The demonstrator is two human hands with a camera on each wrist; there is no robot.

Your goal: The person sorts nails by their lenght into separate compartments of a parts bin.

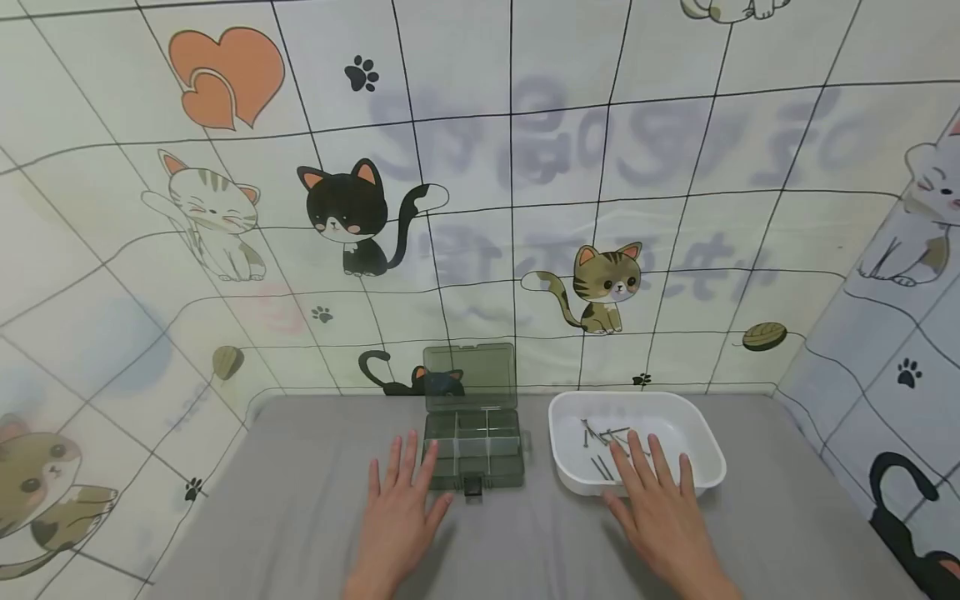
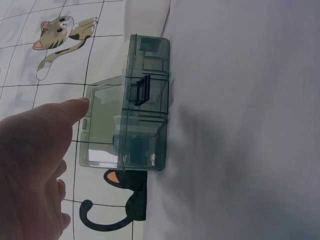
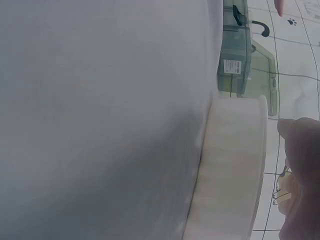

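A green see-through compartment box (image 1: 472, 472) stands on the grey cloth with its lid (image 1: 471, 379) raised. My left hand (image 1: 401, 521), fingers straight and spread, hovers at the box's near left side and holds nothing. To the right sits a white tray (image 1: 705, 467) with several screws or nails (image 1: 600, 433) in it; their exact kind is too small to tell. My right hand (image 1: 663, 521) is spread over the tray's near edge, also holding nothing. In the left wrist view the thumb (image 2: 75, 107) appears in front of the raised lid.
Grey cloth (image 1: 300, 467) covers the table. Behind it and along both sides hangs a white gridded curtain (image 1: 480, 242) printed with cartoon cats, paw prints and a heart. The box's dark latch (image 1: 472, 486) faces the near side. A narrow gap separates box and tray.
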